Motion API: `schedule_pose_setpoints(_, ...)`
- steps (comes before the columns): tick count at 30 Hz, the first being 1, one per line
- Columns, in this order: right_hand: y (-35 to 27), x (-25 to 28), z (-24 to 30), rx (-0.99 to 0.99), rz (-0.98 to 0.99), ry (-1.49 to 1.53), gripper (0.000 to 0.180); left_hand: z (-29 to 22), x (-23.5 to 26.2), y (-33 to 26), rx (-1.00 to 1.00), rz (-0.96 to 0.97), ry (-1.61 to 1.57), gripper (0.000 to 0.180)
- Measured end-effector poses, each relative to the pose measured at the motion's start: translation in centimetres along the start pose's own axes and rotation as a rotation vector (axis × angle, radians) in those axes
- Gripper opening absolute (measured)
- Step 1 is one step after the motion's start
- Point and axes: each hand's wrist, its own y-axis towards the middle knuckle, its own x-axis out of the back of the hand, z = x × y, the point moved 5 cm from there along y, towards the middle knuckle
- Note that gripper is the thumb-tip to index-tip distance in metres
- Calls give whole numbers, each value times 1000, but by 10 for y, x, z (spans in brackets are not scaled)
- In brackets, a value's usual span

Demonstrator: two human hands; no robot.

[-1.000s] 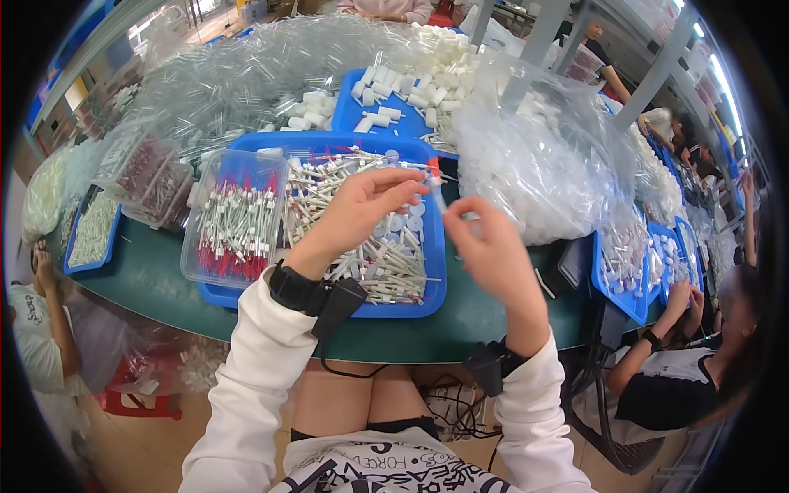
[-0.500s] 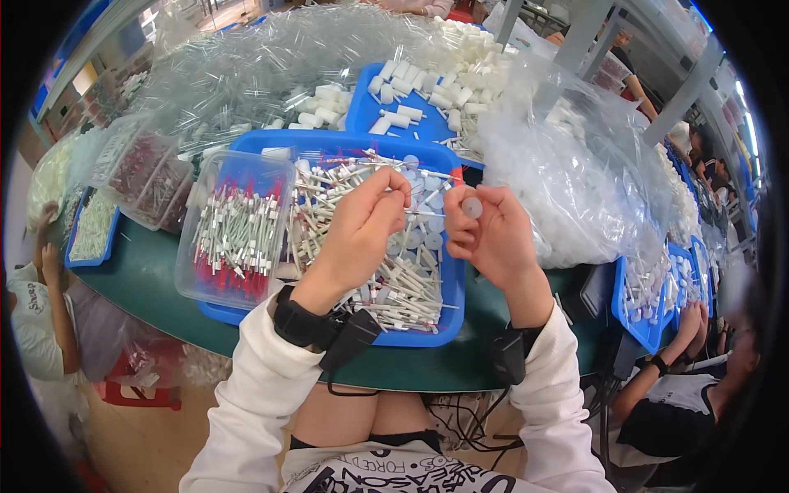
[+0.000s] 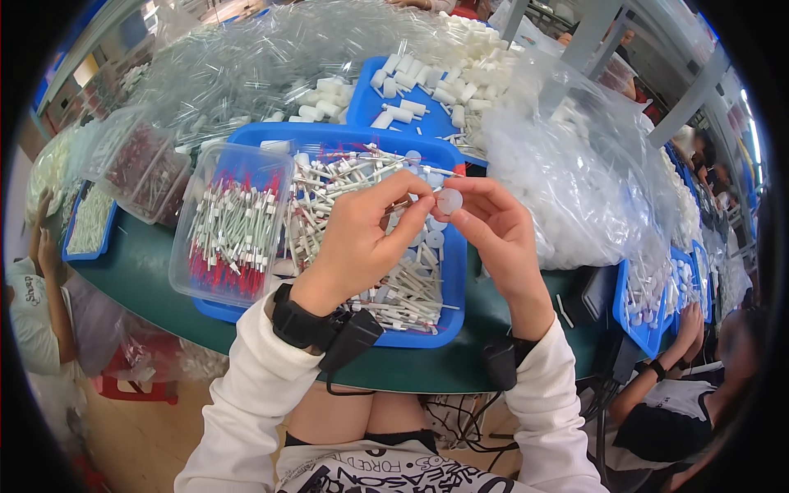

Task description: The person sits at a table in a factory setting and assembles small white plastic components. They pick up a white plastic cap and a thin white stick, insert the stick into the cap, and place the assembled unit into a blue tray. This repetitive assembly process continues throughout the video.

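My left hand (image 3: 357, 238) is closed in a pinch above the blue tray (image 3: 454, 320). A thin stick with a reddish end (image 3: 436, 198) sits at its fingertips, mostly hidden by them. Thumb and fingers of my right hand (image 3: 503, 238) grip a translucent white round cap (image 3: 449, 201). The stick's end meets the cap; whether it is inside cannot be made out. Below both hands, the tray holds loose white sticks (image 3: 411, 292) and several more translucent caps (image 3: 434, 239).
A clear plastic box (image 3: 177, 267) of red-and-white sticks rests on the tray's left side. Behind are another blue tray (image 3: 362, 115) with white cylinders and a heap of clear tubes (image 3: 246, 66). A plastic bag (image 3: 559, 181) bulges at right. Co-workers sit at both sides.
Both hands have come together and slightly up. The cap, turned more face-on, now meets the stick at my left fingertips. My right fingers have shifted around the cap.
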Motion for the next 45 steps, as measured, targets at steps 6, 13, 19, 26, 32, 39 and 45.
schedule_pose_setpoints(6, 0, -4, 1, 28, -7, -45, 29, -6, 3, 0, -240, -95, 102, 6)
schedule_pose_setpoints(13, -1, -5, 5, 99, -28, -250, 27, -11, 3, -2, -258, 21, 362, 11)
schedule_pose_setpoints(19, -1, -1, 2, 129, -29, -421, 29, -9, -2, -5, -124, 125, 255, 38)
schedule_pose_setpoints(26, 0, 3, -1, 127, -64, -455, 26, 4, 0, -3, -175, 69, 337, 26)
schedule_pose_setpoints(32, 0, 8, -8, 56, -82, -434, 26, -4, 2, -3, -327, 20, 423, 12)
schedule_pose_setpoints(39, 0, 9, -15, -5, -86, -312, 24, -11, -6, -10, -419, -15, 676, 24)
schedule_pose_setpoints(45, 0, 12, -19, -53, -94, -272, 22, -19, -12, -13, -489, 2, 807, 28)
